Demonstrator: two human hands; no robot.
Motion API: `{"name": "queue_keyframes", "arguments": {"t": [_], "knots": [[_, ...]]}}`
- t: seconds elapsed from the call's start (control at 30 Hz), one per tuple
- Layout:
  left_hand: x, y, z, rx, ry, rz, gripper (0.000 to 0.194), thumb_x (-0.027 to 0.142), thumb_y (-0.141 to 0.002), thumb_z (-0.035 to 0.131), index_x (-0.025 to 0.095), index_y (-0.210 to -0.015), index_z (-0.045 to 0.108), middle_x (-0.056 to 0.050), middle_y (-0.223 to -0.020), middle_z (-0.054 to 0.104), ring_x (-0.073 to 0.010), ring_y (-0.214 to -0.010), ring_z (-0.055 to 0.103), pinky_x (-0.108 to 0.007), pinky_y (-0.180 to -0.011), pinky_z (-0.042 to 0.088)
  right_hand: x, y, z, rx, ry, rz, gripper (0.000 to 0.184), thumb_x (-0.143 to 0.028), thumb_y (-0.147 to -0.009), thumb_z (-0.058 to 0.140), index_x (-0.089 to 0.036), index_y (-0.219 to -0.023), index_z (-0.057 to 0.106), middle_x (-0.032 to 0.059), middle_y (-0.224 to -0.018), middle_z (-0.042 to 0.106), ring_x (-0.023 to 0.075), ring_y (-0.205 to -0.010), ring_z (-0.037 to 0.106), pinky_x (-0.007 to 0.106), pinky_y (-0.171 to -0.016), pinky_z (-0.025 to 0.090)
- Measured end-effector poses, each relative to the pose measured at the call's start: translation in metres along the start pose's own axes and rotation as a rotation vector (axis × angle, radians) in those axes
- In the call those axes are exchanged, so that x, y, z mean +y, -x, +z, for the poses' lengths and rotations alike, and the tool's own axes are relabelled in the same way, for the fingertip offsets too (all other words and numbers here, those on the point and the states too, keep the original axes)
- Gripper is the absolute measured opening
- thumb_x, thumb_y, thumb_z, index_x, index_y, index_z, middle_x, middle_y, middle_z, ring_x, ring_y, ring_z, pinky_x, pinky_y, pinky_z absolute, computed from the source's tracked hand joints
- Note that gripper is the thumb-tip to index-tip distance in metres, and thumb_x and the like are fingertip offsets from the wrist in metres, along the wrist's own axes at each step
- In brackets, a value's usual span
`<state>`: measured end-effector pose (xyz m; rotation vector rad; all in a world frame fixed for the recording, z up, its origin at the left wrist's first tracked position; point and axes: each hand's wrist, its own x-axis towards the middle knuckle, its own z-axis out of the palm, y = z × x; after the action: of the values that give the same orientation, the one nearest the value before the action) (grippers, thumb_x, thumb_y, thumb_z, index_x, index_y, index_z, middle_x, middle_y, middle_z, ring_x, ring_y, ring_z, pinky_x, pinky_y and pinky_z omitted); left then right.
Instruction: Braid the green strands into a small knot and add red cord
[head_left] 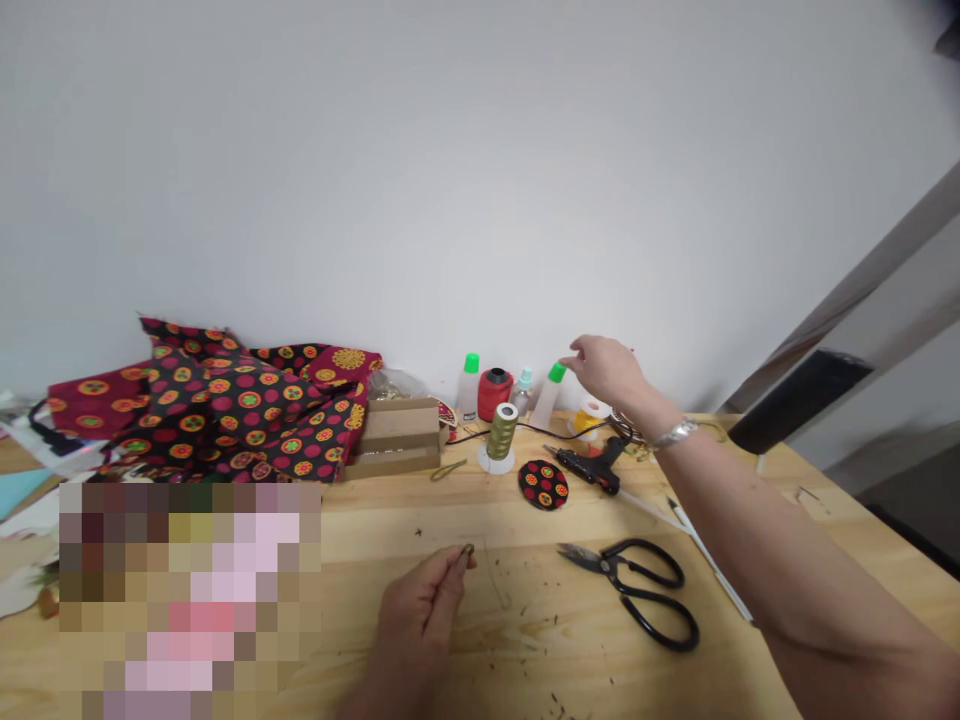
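My left hand (424, 610) is low in the middle, thumb and fingers pinched on a small olive-green cord piece (469, 550), of which only the tip shows. My right hand (606, 368) reaches to the back; its fingertips are at the green cap of a tilted white bottle (548, 398) and seem to grip it. Beside that bottle stand a small clear bottle (523, 390), a red thread spool (495, 396) and a second green-capped bottle (469, 390). An olive thread cone (502, 435) and a round patterned fabric disc (543, 485) are in front.
Black-handled scissors (626, 585) lie open on the wooden table, near a black glue gun (596, 468). Patterned fabric (247, 400) is heaped at left beside a cardboard box (397, 435). A yellow spool (591, 420) and a white pencil-like stick (712, 565) are at right.
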<state>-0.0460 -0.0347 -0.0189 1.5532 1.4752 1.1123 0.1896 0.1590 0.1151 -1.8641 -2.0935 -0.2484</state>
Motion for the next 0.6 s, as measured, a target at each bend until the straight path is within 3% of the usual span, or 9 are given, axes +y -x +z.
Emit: {"name": "queue_keyframes", "arguments": {"t": [0.1,0.17,0.33,0.47,0.6], "knots": [[0.001,0.001,0.000,0.002,0.045,-0.019,0.031,0.041,-0.078,0.048,0.016,-0.078,0.065,0.003,-0.049,0.051,-0.0114,-0.046,0.047,-0.019,-0.045,0.039,-0.011,0.040,-0.012,0.060,-0.041,0.029,0.027,-0.028,-0.085,0.038,-0.016,-0.083,0.062,0.0089,-0.079,0.066,0.0193,-0.072,0.058,0.027,-0.062,0.036],[0.002,0.001,0.000,-0.001,0.073,-0.029,0.033,0.043,-0.077,0.048,0.015,-0.078,0.065,0.003,-0.048,0.048,-0.0109,-0.044,0.044,-0.019,-0.044,0.037,-0.023,0.079,-0.012,-0.002,-0.124,-0.016,0.031,-0.032,-0.087,0.034,-0.017,-0.076,0.059,0.0052,-0.066,0.062,0.0153,-0.059,0.054,0.024,-0.054,0.033],[0.004,-0.001,0.000,0.015,0.119,-0.073,0.035,0.045,-0.077,0.049,0.014,-0.079,0.064,0.006,-0.045,0.036,-0.0084,-0.042,0.036,-0.017,-0.041,0.030,-0.055,0.188,0.015,-0.225,-0.248,-0.181,0.033,-0.027,-0.088,0.030,-0.018,-0.063,0.049,0.0001,-0.053,0.053,0.0099,-0.044,0.042,0.022,-0.047,0.025],[0.005,-0.002,-0.001,0.024,0.133,-0.061,0.034,0.044,-0.077,0.049,0.013,-0.083,0.062,0.007,-0.047,0.034,-0.0080,-0.043,0.034,-0.017,-0.042,0.029,-0.063,0.252,0.036,-0.235,-0.313,-0.175,0.035,-0.025,-0.088,0.031,-0.018,-0.057,0.047,-0.0010,-0.051,0.051,0.0092,-0.045,0.041,0.022,-0.048,0.025],[0.008,-0.002,-0.002,0.032,0.119,-0.027,0.033,0.042,-0.078,0.048,0.013,-0.086,0.061,0.006,-0.050,0.036,-0.0080,-0.045,0.035,-0.018,-0.043,0.028,-0.056,0.291,0.044,-0.206,-0.408,-0.108,0.042,-0.031,-0.088,0.034,-0.017,-0.049,0.042,-0.0022,-0.045,0.044,0.0084,-0.043,0.037,0.021,-0.048,0.024]]}}
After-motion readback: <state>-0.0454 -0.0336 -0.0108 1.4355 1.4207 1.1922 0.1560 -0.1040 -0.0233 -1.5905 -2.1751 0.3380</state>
